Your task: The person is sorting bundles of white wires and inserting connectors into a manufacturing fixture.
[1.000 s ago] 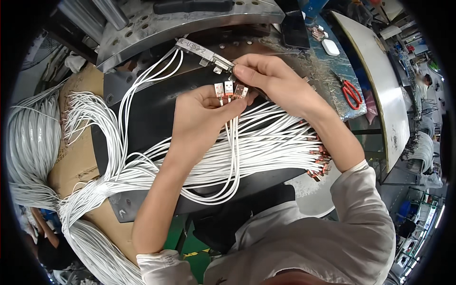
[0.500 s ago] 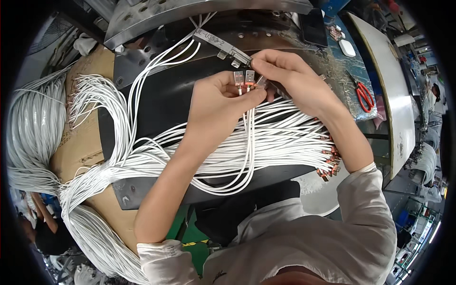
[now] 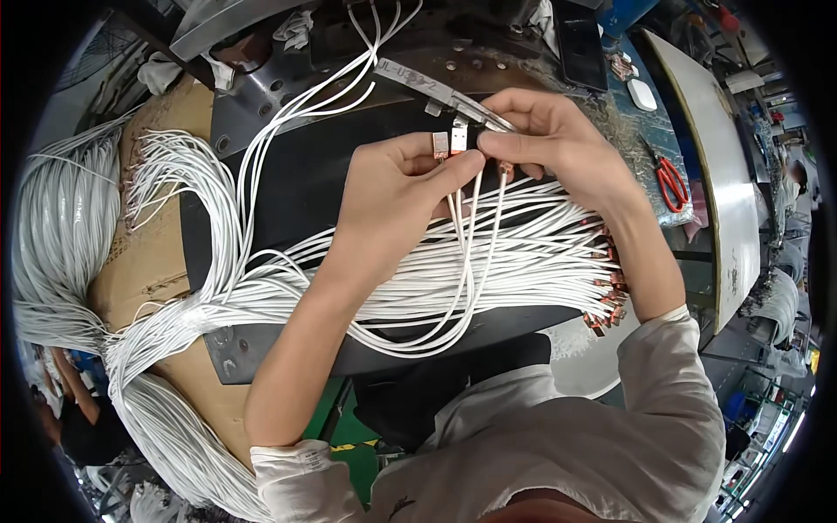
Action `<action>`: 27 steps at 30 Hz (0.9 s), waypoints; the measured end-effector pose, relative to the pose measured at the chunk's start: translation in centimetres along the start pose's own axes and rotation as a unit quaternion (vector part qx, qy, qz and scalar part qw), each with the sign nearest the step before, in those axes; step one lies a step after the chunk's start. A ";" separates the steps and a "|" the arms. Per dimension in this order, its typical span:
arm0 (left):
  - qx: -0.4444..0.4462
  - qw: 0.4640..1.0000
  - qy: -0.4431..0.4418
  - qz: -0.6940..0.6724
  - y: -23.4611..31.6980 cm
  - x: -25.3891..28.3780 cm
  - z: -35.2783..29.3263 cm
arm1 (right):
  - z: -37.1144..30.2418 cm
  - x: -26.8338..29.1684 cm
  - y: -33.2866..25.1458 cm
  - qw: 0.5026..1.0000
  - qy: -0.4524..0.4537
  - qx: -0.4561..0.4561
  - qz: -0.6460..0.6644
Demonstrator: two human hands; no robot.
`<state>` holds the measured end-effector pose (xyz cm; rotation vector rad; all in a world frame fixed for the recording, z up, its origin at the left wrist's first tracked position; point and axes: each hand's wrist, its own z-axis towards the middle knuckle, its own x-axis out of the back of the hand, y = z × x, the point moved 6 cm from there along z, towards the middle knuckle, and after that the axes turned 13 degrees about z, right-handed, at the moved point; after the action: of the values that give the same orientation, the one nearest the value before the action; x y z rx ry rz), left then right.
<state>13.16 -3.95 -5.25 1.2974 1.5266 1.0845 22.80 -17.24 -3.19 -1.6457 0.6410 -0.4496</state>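
My left hand pinches USB cables between thumb and fingers. Two metal USB plugs stand up from its grip, one plug at the left and another beside it, with orange-red bases and white cables. My right hand is closed around the near end of a narrow grey metal fixture bar with small tabs along its side. Below the right fingers an orange-based connector hangs on a white cable; its tip is hidden. A thick bundle of white cables lies under both hands, with plugs at its right end.
Red-handled pliers, a dark phone and a white mouse-like object lie at the right. Coiled white cables rest on cardboard at the left. A steel plate overhangs the far side.
The bar and my right hand have shifted slightly right, and the bar is tilted differently. A connector on its cable now shows under the right fingers. My left hand stays nearly in place.
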 end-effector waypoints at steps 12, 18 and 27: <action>0.033 0.999 -0.035 -0.010 -0.2 -0.1 -0.2 | 0.3 0.4 0.5 0.999 -0.042 0.005 0.020; 0.058 0.997 -0.043 0.004 0.7 0.6 -0.4 | 0.4 0.6 0.1 0.999 -0.027 -0.014 -0.022; -0.115 0.899 0.098 0.412 3.6 3.2 -0.1 | 3.4 3.2 -2.0 0.920 -0.096 0.096 -0.368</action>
<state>13.71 -0.47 -1.94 1.7497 0.9093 1.9068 27.71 -16.50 -2.04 -1.6742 -0.1982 -0.8461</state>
